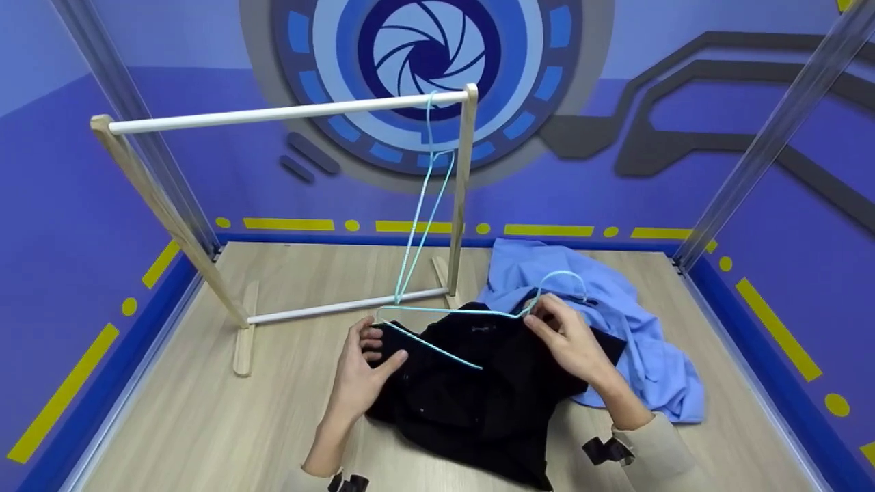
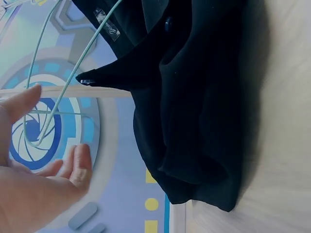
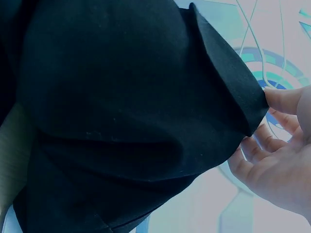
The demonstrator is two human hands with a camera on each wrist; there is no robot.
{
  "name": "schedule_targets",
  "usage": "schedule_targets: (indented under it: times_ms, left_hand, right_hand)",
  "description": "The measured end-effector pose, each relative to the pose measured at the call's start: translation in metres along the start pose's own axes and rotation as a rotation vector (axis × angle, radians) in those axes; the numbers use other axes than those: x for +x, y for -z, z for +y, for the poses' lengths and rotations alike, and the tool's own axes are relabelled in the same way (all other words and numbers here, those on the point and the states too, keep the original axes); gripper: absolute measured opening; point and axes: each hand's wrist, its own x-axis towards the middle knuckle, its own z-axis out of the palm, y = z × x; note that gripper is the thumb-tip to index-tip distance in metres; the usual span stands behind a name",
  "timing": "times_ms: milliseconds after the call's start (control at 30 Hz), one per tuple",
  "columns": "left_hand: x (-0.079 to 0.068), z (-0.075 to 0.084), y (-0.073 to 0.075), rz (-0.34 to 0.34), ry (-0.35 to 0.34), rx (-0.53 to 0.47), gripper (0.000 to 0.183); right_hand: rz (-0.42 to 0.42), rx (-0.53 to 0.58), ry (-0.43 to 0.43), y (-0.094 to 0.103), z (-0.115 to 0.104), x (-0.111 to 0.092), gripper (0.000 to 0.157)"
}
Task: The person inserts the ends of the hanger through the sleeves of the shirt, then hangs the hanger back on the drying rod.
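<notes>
A black shirt (image 1: 472,403) with buttons is partly raised from the table, its collar label (image 2: 107,24) visible in the left wrist view. A light blue wire hanger (image 1: 444,311) lies across its neck; one end sticks out at the left, and its lower bar disappears into the shirt. My right hand (image 1: 564,335) pinches the black cloth near the collar, at the hanger's neck; the right wrist view shows thumb and fingers on the cloth edge. Beside the hanger's free end, my left hand (image 1: 362,369) is spread, thumb apart from the fingers.
Behind stands a wooden rack with a white top rail (image 1: 273,115). Another light blue hanger (image 1: 418,219) hangs near its right post (image 1: 463,191). A blue garment (image 1: 656,348) lies crumpled on the wooden table (image 1: 178,410) at the right, partly under the black shirt.
</notes>
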Motion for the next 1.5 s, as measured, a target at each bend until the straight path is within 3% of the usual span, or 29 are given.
schedule_targets:
  times_ms: [200,400,633,833,1167,1500]
  left_hand:
    - [-0.001,0.000,-0.006,-0.068,0.011,0.100,0.057]
    - [-0.004,0.000,-0.015,-0.139,-0.019,0.210,0.051]
    - [-0.003,-0.001,-0.017,-0.210,-0.028,0.239,0.035]
    - [0.000,-0.003,-0.014,-0.231,-0.016,0.256,0.015]
    - [0.005,-0.003,-0.009,-0.167,-0.005,0.276,0.006]
    - [0.009,0.000,-0.005,-0.039,0.004,0.242,0.004]
  right_hand:
    - [0.026,0.007,0.018,0.007,-0.025,0.000,0.006]
    - [0.043,0.019,0.040,0.006,-0.022,-0.001,0.006]
    - [0.059,0.004,0.086,0.004,-0.020,-0.001,0.008]
    - [0.059,-0.004,0.107,0.004,-0.020,-0.001,0.008]
    - [0.035,-0.033,0.113,0.007,-0.018,-0.002,0.009]
    - [0.014,-0.092,0.101,0.011,0.020,-0.001,0.009]
